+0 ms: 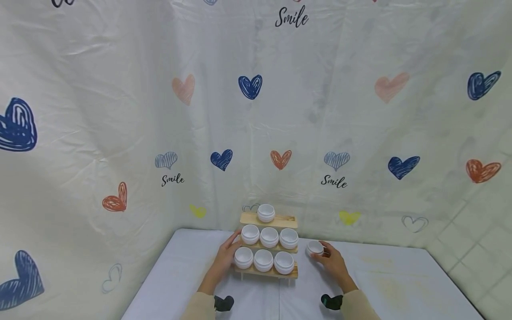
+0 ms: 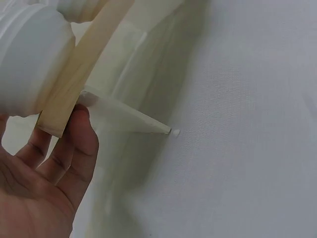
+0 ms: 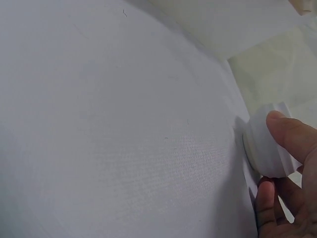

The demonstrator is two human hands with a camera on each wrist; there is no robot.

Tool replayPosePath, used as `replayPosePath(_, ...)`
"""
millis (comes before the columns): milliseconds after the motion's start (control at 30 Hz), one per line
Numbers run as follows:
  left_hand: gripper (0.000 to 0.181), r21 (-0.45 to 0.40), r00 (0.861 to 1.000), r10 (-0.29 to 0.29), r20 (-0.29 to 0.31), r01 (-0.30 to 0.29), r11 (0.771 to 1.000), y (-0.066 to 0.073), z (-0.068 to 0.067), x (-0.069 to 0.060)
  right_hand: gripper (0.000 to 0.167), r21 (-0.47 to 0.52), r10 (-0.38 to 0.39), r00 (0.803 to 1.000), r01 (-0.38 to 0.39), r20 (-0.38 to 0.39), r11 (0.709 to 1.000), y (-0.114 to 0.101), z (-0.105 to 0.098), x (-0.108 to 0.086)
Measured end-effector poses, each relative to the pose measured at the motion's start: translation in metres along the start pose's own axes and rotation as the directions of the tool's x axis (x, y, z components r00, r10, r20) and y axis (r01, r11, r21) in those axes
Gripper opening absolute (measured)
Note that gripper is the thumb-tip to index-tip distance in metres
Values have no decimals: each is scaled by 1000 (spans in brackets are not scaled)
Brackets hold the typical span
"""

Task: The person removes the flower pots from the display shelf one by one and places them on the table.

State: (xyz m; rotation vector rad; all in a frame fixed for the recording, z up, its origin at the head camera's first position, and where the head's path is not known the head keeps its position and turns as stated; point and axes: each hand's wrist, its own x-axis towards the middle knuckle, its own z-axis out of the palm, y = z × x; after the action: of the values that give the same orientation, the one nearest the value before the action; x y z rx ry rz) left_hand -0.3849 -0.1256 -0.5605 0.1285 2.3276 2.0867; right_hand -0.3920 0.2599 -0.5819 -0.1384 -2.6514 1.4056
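A tiered wooden rack (image 1: 286,220) stands on the table in the head view, holding several small white cups (image 1: 269,238). One white cup sits on its top tier, with three on each of the two lower tiers. My left hand (image 1: 224,260) grips the rack's left side; in the left wrist view its fingers curl at the end of a wooden plank (image 2: 81,74), beneath a cup. To the rack's right, my right hand (image 1: 335,266) pinches a separate white cup (image 1: 314,247) between thumb and fingers. That cup (image 3: 267,144) is close to or on the cloth in the right wrist view.
A white cloth (image 1: 384,280) covers the table. Behind it hangs a white curtain (image 1: 304,115) printed with hearts and the word Smile. A pale leg (image 2: 129,114) supports the rack near my left fingers. White tiles (image 1: 480,240) show at the right.
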Motion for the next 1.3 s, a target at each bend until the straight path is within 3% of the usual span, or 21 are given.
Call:
replayPosePath(500, 53, 48, 998, -1, 66, -2, 999, 9, -4, -4, 76, -6, 8, 1000, -8, 8, 1000, -1, 0, 0)
replayPosePath(900, 55, 62, 998, -37, 58, 34, 998, 3, -4, 2, 75, 6, -10, 1000, 10, 6, 1000, 1, 1, 2)
replayPosePath(1300, 62, 64, 998, 8, 65, -12, 998, -4, -3, 8, 77, 30, 13, 1000, -13, 10, 999, -1, 2, 0)
